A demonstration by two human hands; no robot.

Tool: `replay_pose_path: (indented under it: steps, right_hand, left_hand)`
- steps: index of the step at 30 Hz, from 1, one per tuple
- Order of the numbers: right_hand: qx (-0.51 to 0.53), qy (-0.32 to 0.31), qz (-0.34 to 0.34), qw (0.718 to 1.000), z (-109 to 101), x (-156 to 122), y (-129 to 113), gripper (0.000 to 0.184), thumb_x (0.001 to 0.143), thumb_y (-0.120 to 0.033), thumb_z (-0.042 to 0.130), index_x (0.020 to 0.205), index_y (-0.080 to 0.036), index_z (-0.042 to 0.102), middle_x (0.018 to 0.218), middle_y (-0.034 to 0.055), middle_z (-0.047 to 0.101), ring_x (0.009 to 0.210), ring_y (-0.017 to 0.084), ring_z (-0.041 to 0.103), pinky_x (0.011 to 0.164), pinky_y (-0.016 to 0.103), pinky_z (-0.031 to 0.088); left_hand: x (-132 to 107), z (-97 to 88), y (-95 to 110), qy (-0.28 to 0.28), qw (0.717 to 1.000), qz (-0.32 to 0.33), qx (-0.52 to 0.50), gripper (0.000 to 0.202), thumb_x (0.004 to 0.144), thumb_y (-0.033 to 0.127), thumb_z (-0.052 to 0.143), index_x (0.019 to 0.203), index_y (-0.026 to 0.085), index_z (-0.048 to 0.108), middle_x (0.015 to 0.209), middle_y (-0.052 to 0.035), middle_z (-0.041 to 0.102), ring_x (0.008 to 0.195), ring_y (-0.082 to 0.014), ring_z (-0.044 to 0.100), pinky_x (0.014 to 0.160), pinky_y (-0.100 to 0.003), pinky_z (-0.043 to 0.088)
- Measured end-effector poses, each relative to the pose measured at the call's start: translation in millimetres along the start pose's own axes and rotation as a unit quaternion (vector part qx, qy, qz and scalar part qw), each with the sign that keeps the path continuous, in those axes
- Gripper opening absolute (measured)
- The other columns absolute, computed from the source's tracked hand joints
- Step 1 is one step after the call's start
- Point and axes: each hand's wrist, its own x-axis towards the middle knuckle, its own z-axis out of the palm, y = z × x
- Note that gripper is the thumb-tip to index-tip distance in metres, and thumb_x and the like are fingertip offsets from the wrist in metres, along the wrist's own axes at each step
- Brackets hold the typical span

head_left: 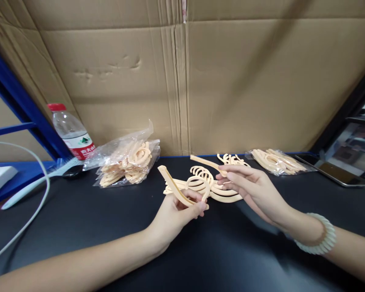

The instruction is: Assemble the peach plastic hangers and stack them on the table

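Observation:
Pinched between the thumb and fingers of my left hand [182,213] is a curved beige plastic strip [172,183], its free end tilted up to the left. My right hand [252,186] holds a thinner, straighter beige plastic piece [204,161] by one end, pointing left. The two pieces are apart. Behind and between my hands, a pile of curved beige plastic parts [226,196] lies on the black table; my hands hide some of it. Several hooked beige parts [231,159] lie farther back.
At the back left stand a red-capped water bottle [74,136] and a clear bag of beige parts [126,164]. Another bag [276,162] lies back right, beside a phone-like flat device [331,172]. A pale brush handle [33,188] and white cable [45,202] are left. Cardboard [246,81] walls the back.

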Motion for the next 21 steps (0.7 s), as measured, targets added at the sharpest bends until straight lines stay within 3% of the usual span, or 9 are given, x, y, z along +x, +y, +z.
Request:
replay_pose_path:
  steps: [5,13,21]
  right_hand:
    - [0.114,0.042,0.078,0.990,-3,-1,10,0.026,0.079,-0.040,0.076,0.093,-0.018,0.074,0.081,0.0050,0.069,0.080,0.016,0.064,0.076,0.028,0.053]
    - [0.126,0.048,0.097,0.986,1,-9,15,0.025,0.070,-0.028,0.084,0.083,-0.018,0.064,0.074,-0.0012,0.062,0.069,0.010,0.056,0.063,0.019,0.047]
    - [0.082,-0.080,0.119,0.986,12,-16,17,0.027,0.073,-0.027,0.081,0.093,-0.017,0.067,0.088,0.0032,0.067,0.082,0.014,0.060,0.076,0.025,0.049]
  left_hand:
    - [-1,-0.4,-1,-0.002,1.000,-0.004,-0.006,0.021,0.069,0.025,0.081,0.076,0.014,0.065,0.071,0.0006,0.066,0.063,-0.0101,0.058,0.062,-0.022,0.046]
    - [0,-1.8,-2,-0.027,1.000,-0.001,-0.014,0.021,0.073,0.024,0.079,0.078,0.014,0.061,0.070,0.0027,0.061,0.066,-0.0091,0.055,0.065,-0.021,0.044]
    - [1,-2.1,-4,-0.035,0.999,0.003,-0.033,0.020,0.071,0.024,0.081,0.079,0.014,0.065,0.073,0.0004,0.066,0.070,-0.0102,0.057,0.069,-0.022,0.045]
